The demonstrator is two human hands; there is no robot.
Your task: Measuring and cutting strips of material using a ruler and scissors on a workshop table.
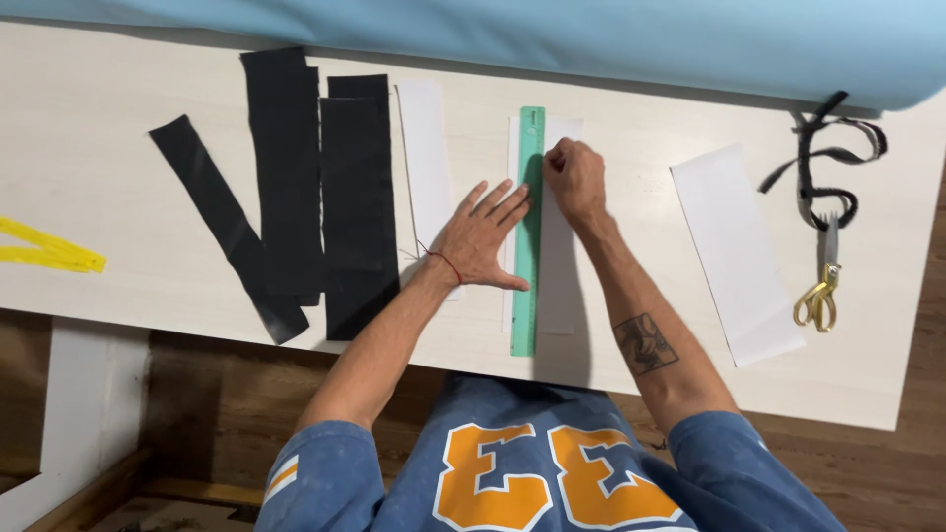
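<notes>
Pale wooden table [118, 246] over brown wood floor [236, 404].

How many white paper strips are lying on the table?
3. One white paper strip lies beside the black fabric pieces, one under the green plastic ruler, one near the scissors. More may be hidden under the fabric.

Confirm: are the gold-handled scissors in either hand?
No: the scissors lie on the table's right side, apart from both the left hand and right hand.
</notes>
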